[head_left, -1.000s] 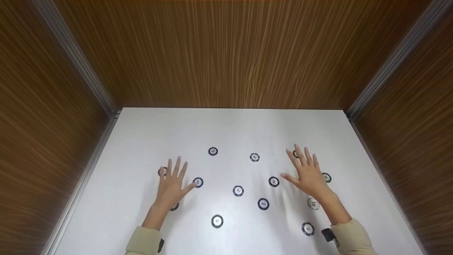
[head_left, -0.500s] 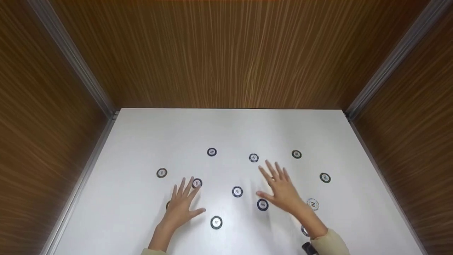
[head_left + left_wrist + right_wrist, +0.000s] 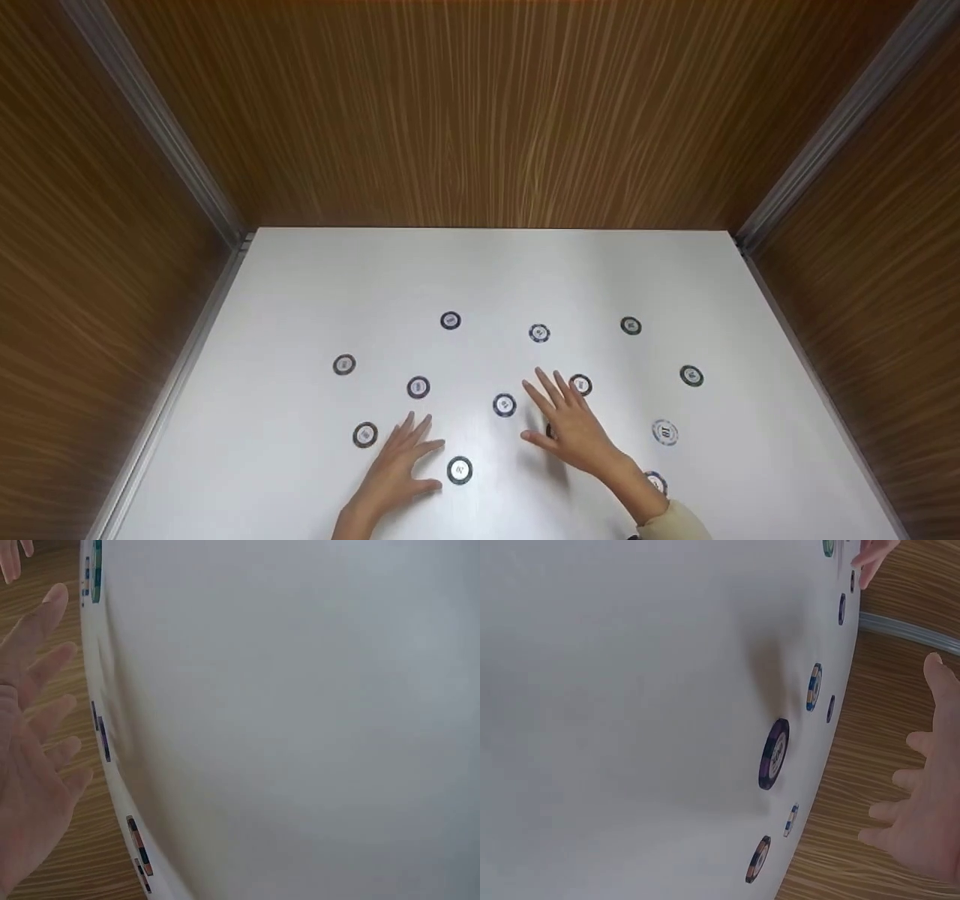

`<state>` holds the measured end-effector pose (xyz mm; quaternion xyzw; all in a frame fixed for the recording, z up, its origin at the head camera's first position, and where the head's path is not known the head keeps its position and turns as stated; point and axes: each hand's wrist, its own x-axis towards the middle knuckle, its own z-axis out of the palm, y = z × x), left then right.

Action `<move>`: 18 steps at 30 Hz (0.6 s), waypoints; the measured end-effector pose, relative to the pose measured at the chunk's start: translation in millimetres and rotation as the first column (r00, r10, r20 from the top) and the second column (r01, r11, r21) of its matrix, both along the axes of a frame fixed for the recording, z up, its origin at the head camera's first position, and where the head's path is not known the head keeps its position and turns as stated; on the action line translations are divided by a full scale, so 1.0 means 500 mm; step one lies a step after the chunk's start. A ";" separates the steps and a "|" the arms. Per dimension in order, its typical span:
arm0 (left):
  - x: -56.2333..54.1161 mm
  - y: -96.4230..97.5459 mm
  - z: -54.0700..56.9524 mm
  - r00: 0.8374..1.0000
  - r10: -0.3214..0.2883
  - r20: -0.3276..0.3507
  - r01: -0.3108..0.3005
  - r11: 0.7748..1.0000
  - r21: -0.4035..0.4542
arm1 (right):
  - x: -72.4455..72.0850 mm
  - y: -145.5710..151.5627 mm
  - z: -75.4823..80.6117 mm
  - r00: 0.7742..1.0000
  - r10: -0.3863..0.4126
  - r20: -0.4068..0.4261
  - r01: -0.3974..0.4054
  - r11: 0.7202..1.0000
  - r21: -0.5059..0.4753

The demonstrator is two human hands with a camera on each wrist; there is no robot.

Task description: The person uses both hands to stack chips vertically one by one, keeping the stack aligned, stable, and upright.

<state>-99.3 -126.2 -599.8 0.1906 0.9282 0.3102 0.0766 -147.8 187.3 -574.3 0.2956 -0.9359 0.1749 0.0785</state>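
Note:
Several poker chips lie flat and apart on a white table (image 3: 300,285) in the head view. My left hand (image 3: 394,472) is held above the table with fingers spread, nearest a green-rimmed chip (image 3: 460,470) to its right. Nothing is in it. My right hand (image 3: 576,436), also spread and holding nothing, hovers over a dark purple chip (image 3: 774,754), which it mostly hides in the head view. Its fingers partly cover a red-rimmed chip (image 3: 582,385), and a blue-rimmed chip (image 3: 505,405) lies left of its fingertips. The right forearm partly covers another blue chip (image 3: 657,482).
Toward the back lie a purple chip (image 3: 451,320), a blue chip (image 3: 539,333) and a green chip (image 3: 631,325). A pale chip (image 3: 664,432) lies at the right. Wood-grain panels (image 3: 480,112) enclose the table behind and on both sides.
Both hands have moved inward and toward the near edge, the right hand leftward from the right-hand chips, the left hand rightward. The chips stay where they were.

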 end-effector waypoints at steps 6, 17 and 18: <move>0.008 0.006 -0.004 0.999 0.002 0.044 -0.004 0.999 0.036 | -0.004 0.027 -0.013 0.998 -0.044 0.051 0.043 0.998 0.035; 0.010 0.032 -0.005 0.998 -0.021 0.056 0.021 1.000 -0.002 | -0.008 0.047 -0.019 0.980 -0.125 0.155 0.109 0.988 0.107; 0.010 0.035 -0.005 0.998 -0.022 0.056 0.022 1.000 -0.004 | -0.006 0.048 -0.021 0.977 -0.126 0.170 0.109 0.988 0.105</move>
